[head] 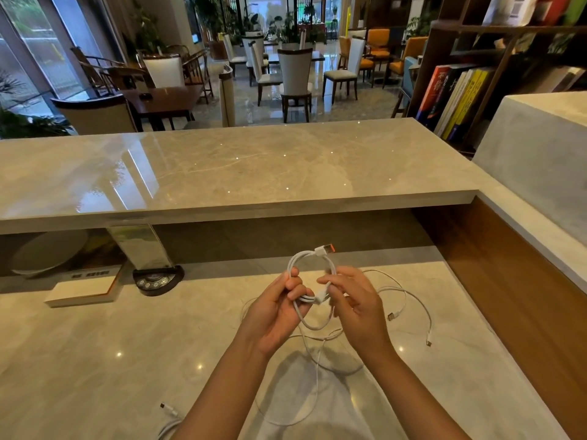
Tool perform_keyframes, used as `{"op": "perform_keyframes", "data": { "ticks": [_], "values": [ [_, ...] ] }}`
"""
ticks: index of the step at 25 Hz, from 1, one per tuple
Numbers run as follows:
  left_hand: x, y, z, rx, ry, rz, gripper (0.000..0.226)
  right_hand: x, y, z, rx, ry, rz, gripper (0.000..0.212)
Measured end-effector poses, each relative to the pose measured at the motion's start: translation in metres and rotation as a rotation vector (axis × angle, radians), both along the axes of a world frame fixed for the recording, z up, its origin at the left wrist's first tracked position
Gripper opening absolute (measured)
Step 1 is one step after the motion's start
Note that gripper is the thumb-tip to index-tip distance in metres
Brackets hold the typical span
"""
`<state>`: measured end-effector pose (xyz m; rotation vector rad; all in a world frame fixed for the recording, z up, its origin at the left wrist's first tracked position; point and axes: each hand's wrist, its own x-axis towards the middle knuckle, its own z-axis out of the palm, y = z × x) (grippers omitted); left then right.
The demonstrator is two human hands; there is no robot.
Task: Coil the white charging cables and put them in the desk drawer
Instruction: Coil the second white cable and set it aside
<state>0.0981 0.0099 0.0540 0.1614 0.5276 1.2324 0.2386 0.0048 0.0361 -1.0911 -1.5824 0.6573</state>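
Raised marble ledge (254,166) spans the far side, polished, reflecting window light. Below and nearer, the pale marble surface (95,350) where the work takes place; wood panel wall on its right.

On the surface, far left: a flat white box (81,290) with an orange edge. Just right of it, a dark round base with buttons (158,279) carrying a clear upright stand.

Loose white cables (403,300) sprawl over the surface right of and beneath the hands, plug ends lying apart at right. Another white cable end (168,409) lies at near left, beside the left forearm.

Both hands are raised above the surface, near centre, close together. Left hand (276,315): fingers curled round a small coil of white cable (309,274), pinching the gathered loops. Right hand (359,309): fingers curled, thumb and forefinger pinching the same coil at its right side. The coil stands roughly upright between them; an orange-tipped plug (325,249) sticks out at its top. A tail of the cable hangs down from the coil to the surface.
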Motion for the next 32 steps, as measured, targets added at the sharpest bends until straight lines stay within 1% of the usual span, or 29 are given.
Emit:
{"op": "perform_keyframes", "data": {
  "ticks": [2, 4, 5, 8, 10, 11, 12, 13, 15, 16, 17, 18, 19, 20, 22, 25, 26, 27, 29, 30, 32],
  "values": [
    [0.002, 0.000, -0.002, 0.022, 0.050, -0.010, 0.012, 0.006, -0.002, 0.011, -0.054, 0.159, -0.148, 0.014],
    [0.000, 0.001, -0.005, 0.012, 0.061, 0.012, 0.014, 0.021, 0.002, 0.023, -0.135, 0.412, -0.264, 0.018],
    [-0.003, 0.002, -0.006, 0.008, 0.052, 0.020, 0.014, 0.031, 0.006, 0.028, -0.175, 0.506, -0.293, 0.020],
    [-0.004, 0.000, -0.007, 0.026, 0.073, -0.019, 0.015, 0.053, 0.014, 0.034, -0.324, 0.637, -0.286, 0.016],
    [-0.003, -0.002, -0.005, 0.045, 0.145, -0.062, 0.019, 0.061, 0.018, 0.037, -0.493, 0.752, -0.215, 0.020],
    [-0.004, -0.003, -0.003, 0.063, 0.195, -0.088, 0.018, 0.065, 0.021, 0.040, -0.572, 0.735, -0.177, 0.022],
    [-0.005, -0.004, -0.001, 0.092, 0.254, -0.119, 0.015, 0.070, 0.023, 0.045, -0.630, 0.617, -0.137, 0.024],
    [-0.007, -0.005, 0.003, 0.134, 0.321, -0.158, 0.013, 0.073, 0.026, 0.050, -0.666, 0.421, -0.099, 0.023],
    [-0.010, -0.005, 0.012, 0.232, 0.446, -0.251, 0.012, 0.074, 0.031, 0.060, -0.649, -0.029, -0.015, 0.019],
    [-0.011, -0.004, 0.016, 0.275, 0.480, -0.295, 0.013, 0.071, 0.032, 0.065, -0.619, -0.210, 0.041, 0.016],
    [-0.011, -0.004, 0.019, 0.310, 0.489, -0.333, 0.014, 0.067, 0.032, 0.068, -0.585, -0.344, 0.106, 0.014],
    [-0.011, -0.003, 0.022, 0.334, 0.480, -0.363, 0.015, 0.063, 0.032, 0.071, -0.550, -0.437, 0.175, 0.014],
    [-0.011, -0.002, 0.024, 0.344, 0.460, -0.384, 0.015, 0.060, 0.031, 0.074, -0.517, -0.477, 0.239, 0.014],
    [-0.010, -0.002, 0.025, 0.337, 0.437, -0.398, 0.015, 0.058, 0.030, 0.075, -0.489, -0.473, 0.294, 0.015],
    [-0.010, -0.003, 0.023, 0.296, 0.382, -0.419, 0.013, 0.053, 0.029, 0.079, -0.456, -0.407, 0.369, 0.022],
    [-0.008, -0.004, 0.019, 0.215, 0.314, -0.410, 0.013, 0.048, 0.028, 0.085, -0.528, -0.255, 0.457, 0.034],
    [-0.007, -0.004, 0.018, 0.186, 0.307, -0.397, 0.014, 0.047, 0.027, 0.087, -0.543, -0.251, 0.491, 0.039],
    [-0.007, -0.003, 0.017, 0.167, 0.321, -0.387, 0.015, 0.046, 0.027, 0.089, -0.530, -0.294, 0.517, 0.044],
    [-0.005, -0.003, 0.020, 0.175, 0.422, -0.398, 0.015, 0.045, 0.029, 0.091, -0.474, -0.454, 0.520, 0.052],
    [-0.004, -0.003, 0.021, 0.188, 0.490, -0.417, 0.016, 0.044, 0.030, 0.092, -0.454, -0.520, 0.504, 0.052],
    [0.000, -0.002, 0.024, 0.201, 0.605, -0.450, 0.021, 0.040, 0.032, 0.092, -0.432, -0.603, 0.456, 0.040]
  ]
}}
